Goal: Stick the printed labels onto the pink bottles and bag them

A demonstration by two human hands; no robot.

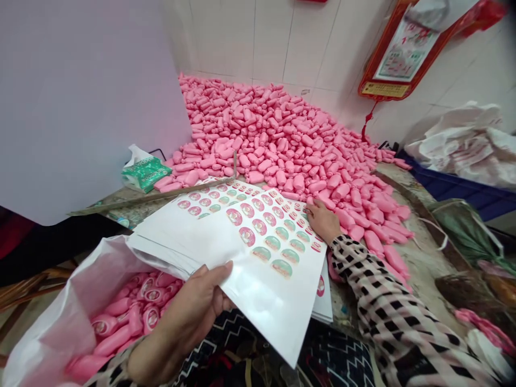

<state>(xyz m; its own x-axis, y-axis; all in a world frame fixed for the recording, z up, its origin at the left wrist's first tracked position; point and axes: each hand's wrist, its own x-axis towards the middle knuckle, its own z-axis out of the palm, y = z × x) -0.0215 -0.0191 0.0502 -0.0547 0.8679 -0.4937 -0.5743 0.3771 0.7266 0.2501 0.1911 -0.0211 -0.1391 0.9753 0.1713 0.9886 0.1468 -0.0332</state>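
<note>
The left hand (189, 317) clenches a stack of white sticker sheets (258, 258) over the tabletop (419, 252), long axis slanting toward the lower right, while the open right hand (322, 220) rests on its far corner beside heaped pink bottles (274, 140); the round labels (258, 227) are unreadably small.

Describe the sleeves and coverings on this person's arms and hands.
The right hand and left hand wear no gloves. The right sleeve is long, black checks on a pale ground; the left sleeve, barely in view, looks the same.
</note>
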